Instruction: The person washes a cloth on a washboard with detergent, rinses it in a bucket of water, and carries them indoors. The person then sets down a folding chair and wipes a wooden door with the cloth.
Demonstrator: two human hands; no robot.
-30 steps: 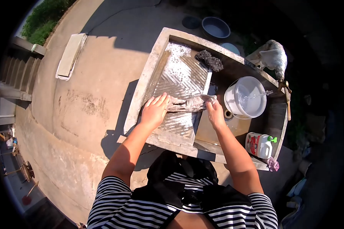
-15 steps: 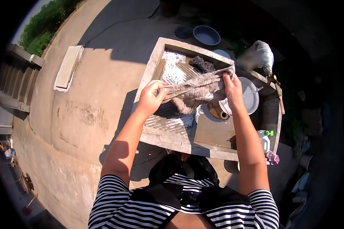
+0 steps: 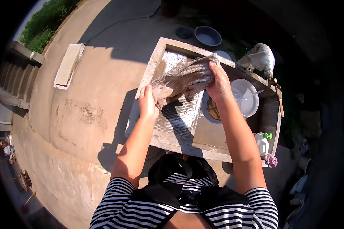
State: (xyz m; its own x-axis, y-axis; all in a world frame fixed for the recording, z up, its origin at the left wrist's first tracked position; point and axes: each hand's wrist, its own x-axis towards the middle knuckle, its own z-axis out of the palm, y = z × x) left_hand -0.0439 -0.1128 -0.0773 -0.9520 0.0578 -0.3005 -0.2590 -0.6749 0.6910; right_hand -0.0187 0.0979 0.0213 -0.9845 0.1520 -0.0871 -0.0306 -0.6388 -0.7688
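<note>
A wet, greyish-brown cloth (image 3: 183,79) is stretched between my two hands above a concrete wash sink (image 3: 168,142). My left hand (image 3: 148,102) grips its lower left end, fingers closed on the fabric. At the upper right end, my right hand (image 3: 219,83) pinches the cloth, thumb and fingers together. Beneath it lies the ridged washboard slope (image 3: 185,114), partly covered in white suds. Right of my right hand stands a white basin (image 3: 246,100) with water running into it. A brown round object (image 3: 213,109) is partly hidden by my right forearm.
A tap (image 3: 272,82) sits on the sink's right rim beside a plastic-wrapped bundle (image 3: 260,57). A white bottle with a green top (image 3: 262,144) and a purple scrunched item (image 3: 271,160) are at the near right corner. A grey basin (image 3: 208,36) lies beyond the sink.
Both hands have come closer together and the cloth hangs less taut. My right hand has moved left, uncovering more of the white basin. The dark bundle in the sink is now hidden behind the cloth.
</note>
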